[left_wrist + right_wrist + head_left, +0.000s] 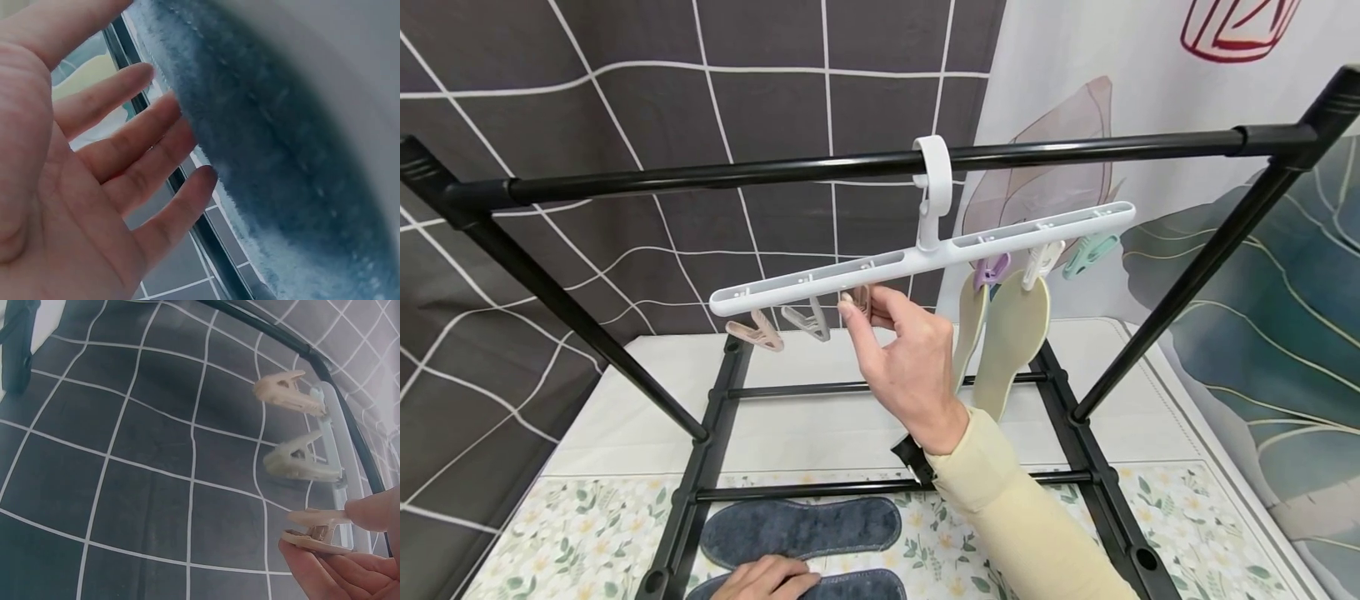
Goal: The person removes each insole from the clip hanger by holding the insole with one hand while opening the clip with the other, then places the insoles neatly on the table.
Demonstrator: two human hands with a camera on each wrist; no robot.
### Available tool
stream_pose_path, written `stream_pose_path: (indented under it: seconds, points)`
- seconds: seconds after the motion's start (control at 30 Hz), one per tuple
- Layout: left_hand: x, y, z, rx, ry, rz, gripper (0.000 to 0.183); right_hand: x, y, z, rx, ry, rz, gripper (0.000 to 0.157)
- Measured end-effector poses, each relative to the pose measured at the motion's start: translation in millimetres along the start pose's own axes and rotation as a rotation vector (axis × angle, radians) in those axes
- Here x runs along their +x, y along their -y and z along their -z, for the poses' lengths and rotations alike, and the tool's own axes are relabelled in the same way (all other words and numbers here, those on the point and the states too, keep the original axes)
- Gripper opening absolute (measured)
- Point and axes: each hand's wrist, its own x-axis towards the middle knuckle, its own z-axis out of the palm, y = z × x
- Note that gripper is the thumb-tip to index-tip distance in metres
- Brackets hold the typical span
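Note:
My right hand [913, 358] pinches a brownish-pink clothespin [861, 302] between thumb and fingers. This clip hangs from a white clip hanger [835, 279] hooked over a black bar. In the right wrist view, the jaws of the clothespin [315, 530] are apart with nothing between them. At the bottom of the head view, my left hand [767, 579] lies over the nearer dark blue insole [865, 586], fingers loosely extended. The left wrist view shows its fingertips [203, 178] right at the edge of the fuzzy insole [250, 131].
A second blue insole [801, 529] lies just beyond. Two pale insoles [1015, 342] hang from clips at the hanger's right half. A pink clip [756, 332] and a grey clip [807, 320] hang at the left. The black rack frame [722, 177] surrounds the hands, before a dark gridded curtain [760, 108].

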Motion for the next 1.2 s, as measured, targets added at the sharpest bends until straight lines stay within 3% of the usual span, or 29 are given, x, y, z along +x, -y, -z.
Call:
stream_pose_path:
  seconds: [0.13, 0.33, 0.77, 1.0, 1.2]
  points:
    - [1.6, 1.0, 3.6, 0.002, 0.037, 0.003, 0.035, -0.4, -0.6, 0.4, 0.005, -0.003, -0.004, 0.018]
    - [3.3, 2.9, 8.7, -0.076, 0.099, 0.004, 0.032, -1.0, -0.4, -0.7, 0.0, 0.001, -0.005, 0.019]
    - [5.8, 1.9, 5.7, -0.067, 0.091, -0.01, 0.034, 1.1, -2.2, -3.2, -0.023, 0.003, 0.041, 0.021]
    - [7.5, 1.4, 7.2, -0.046, 0.134, 0.004, 0.036, 3.1, -5.4, -2.7, -0.034, 0.003, 0.073, 0.021]
    - [7.2, 0.1, 6.1, -0.038, 0.116, 0.009, 0.034, 3.9, -7.4, -1.2, -0.047, 0.025, 0.078, 0.022]
